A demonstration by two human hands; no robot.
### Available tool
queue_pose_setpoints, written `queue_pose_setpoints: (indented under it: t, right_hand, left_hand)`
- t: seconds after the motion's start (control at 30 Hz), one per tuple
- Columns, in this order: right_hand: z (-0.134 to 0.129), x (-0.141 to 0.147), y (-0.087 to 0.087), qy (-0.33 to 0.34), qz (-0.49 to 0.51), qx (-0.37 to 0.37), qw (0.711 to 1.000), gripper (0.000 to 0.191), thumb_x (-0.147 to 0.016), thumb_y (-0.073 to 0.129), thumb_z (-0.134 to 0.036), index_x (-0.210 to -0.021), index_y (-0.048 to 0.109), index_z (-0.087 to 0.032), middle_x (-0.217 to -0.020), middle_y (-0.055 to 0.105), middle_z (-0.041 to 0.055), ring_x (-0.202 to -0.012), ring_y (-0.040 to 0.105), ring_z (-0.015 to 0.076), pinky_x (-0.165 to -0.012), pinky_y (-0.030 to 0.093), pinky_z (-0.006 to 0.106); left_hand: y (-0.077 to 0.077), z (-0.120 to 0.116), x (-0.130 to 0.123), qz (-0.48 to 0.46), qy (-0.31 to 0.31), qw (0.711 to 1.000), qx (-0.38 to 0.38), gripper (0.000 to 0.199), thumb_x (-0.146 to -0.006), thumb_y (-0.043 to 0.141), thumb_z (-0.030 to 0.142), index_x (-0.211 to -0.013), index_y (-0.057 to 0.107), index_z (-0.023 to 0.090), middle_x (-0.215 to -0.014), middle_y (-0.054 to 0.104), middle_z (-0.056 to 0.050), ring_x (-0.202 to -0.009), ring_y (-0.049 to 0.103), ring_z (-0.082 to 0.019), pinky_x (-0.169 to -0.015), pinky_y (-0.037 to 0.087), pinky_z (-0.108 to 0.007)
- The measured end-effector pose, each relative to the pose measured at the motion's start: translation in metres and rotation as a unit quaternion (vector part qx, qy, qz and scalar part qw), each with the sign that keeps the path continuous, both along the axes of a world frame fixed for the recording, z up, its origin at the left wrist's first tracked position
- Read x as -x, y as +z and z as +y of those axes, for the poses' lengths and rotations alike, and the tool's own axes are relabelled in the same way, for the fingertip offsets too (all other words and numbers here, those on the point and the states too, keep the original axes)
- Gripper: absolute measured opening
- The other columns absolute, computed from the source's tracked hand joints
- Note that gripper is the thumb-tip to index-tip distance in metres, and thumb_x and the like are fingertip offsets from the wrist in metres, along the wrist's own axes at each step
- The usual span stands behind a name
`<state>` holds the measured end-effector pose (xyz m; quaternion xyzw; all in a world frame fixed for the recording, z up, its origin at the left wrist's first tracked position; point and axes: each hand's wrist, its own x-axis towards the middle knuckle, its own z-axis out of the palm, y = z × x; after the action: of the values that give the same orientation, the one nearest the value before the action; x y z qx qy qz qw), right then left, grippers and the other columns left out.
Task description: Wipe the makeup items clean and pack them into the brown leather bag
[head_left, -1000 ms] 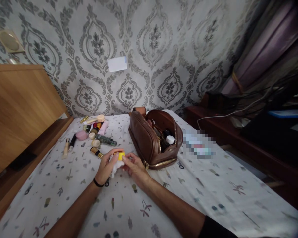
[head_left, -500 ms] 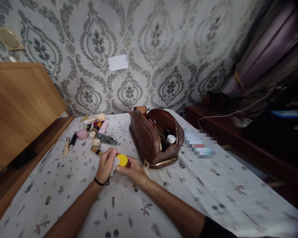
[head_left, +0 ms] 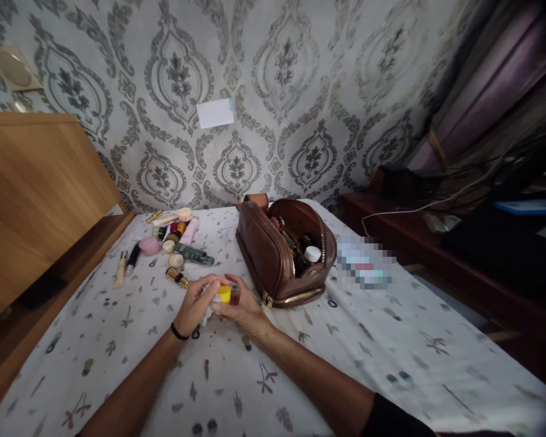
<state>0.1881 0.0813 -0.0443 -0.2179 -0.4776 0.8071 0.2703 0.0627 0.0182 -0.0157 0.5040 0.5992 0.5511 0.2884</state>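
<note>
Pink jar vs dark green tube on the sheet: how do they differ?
The pink jar is squat and rounded; the dark green tube is long and slim. The jar is pale pink, the tube dark green. The tube lies nearer the brown bag than the jar does. Both rest on the patterned sheet, out of the hands.

The round yellow plastic cap (head_left: 224, 294), more fully exposed a moment ago, is now partly covered by the left hand (head_left: 199, 301); the right hand's (head_left: 248, 309) index finger has risen along its far side.
</note>
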Motion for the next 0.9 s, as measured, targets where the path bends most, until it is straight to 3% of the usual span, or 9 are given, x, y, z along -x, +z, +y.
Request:
queue_pose_setpoints:
  t: [0.17, 0.33, 0.47, 0.67, 0.8, 0.9]
  right_hand:
    - [-0.003, 0.002, -0.001, 0.012, 0.004, -0.013, 1.0, 0.084, -0.05, 0.089, -0.037, -0.119, 0.044, -0.024, -0.093, 0.061, -0.0009, -0.072, 0.06, 0.0144, -0.059, 0.047, 0.025]
    - [-0.006, 0.002, 0.001, 0.009, 0.023, -0.027, 0.999, 0.073, -0.047, 0.089, -0.032, -0.107, 0.048, -0.024, -0.097, 0.06, -0.001, -0.085, 0.061, 0.0159, -0.075, 0.05, 0.028]
    - [-0.006, -0.001, 0.006, 0.01, 0.001, -0.041, 0.999, 0.057, -0.054, 0.086, -0.039, -0.092, 0.047, -0.023, -0.085, 0.059, -0.0035, -0.073, 0.06, 0.0137, -0.063, 0.048, 0.025]
    - [-0.002, -0.003, 0.009, 0.021, 0.018, -0.047, 0.998, 0.053, -0.057, 0.085, -0.044, -0.092, 0.052, -0.022, -0.086, 0.059, -0.0028, -0.069, 0.059, 0.0128, -0.054, 0.045, 0.023]
    - [0.0, -0.001, 0.006, 0.01, 0.018, -0.077, 0.997, 0.05, -0.057, 0.085, -0.042, -0.095, 0.059, -0.022, -0.087, 0.061, -0.0022, -0.077, 0.059, 0.0142, -0.067, 0.048, 0.025]
    - [0.001, -0.002, 0.005, -0.019, -0.005, -0.146, 0.989, 0.049, -0.058, 0.084, -0.043, -0.098, 0.064, -0.022, -0.092, 0.063, 0.0003, -0.086, 0.058, 0.0173, -0.079, 0.047, 0.03]
  left_hand:
    - [-0.001, 0.002, -0.002, 0.013, 0.041, 0.999, -0.014, 0.04, -0.088, 0.051, 0.051, -0.077, 0.067, 0.016, -0.069, 0.061, -0.001, -0.066, 0.055, -0.014, -0.063, 0.043, -0.023]
    - [-0.003, 0.004, 0.001, 0.015, 0.083, 0.996, -0.024, 0.036, -0.088, 0.053, 0.048, -0.071, 0.061, 0.017, -0.066, 0.057, 0.001, -0.066, 0.052, -0.014, -0.062, 0.042, -0.023]
    - [-0.008, 0.005, 0.005, -0.005, 0.081, 0.997, -0.005, 0.032, -0.087, 0.055, 0.046, -0.076, 0.063, 0.017, -0.069, 0.057, 0.001, -0.065, 0.051, -0.013, -0.061, 0.04, -0.022]
    - [-0.016, 0.009, 0.006, -0.067, 0.069, 0.995, 0.012, 0.034, -0.084, 0.056, 0.05, -0.083, 0.065, 0.017, -0.079, 0.064, -0.002, -0.071, 0.057, -0.015, -0.064, 0.043, -0.024]
    - [-0.011, 0.01, 0.002, -0.106, 0.074, 0.991, 0.013, 0.037, -0.079, 0.061, 0.053, -0.079, 0.065, 0.016, -0.078, 0.065, -0.002, -0.075, 0.059, -0.017, -0.067, 0.045, -0.025]
    - [-0.005, 0.009, -0.002, -0.154, 0.079, 0.985, 0.013, 0.04, -0.073, 0.066, 0.056, -0.076, 0.065, 0.016, -0.075, 0.064, -0.002, -0.071, 0.058, -0.016, -0.064, 0.044, -0.024]
